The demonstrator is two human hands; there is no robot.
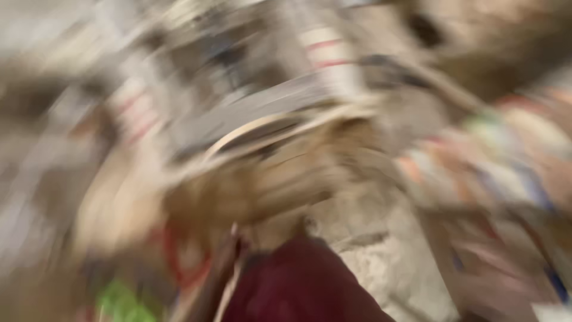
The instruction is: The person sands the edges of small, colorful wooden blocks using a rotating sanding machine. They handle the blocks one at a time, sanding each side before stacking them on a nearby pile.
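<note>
Blur swamps everything; head swinging fast. Maroon sleeve (304,286) low centre, pale curved rim (268,125) above it. Neither hand discernible, grip state cannot be told. Step unreadable; next move needs a steady view.

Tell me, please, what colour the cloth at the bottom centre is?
The cloth is dark maroon; the head view shows it, heavily blurred.

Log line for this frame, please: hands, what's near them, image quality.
view: heavy motion blur | hands: cannot be made out | centre: tan blurred shape | bottom: dark red fabric | right: multicoloured patterned cloth
</note>
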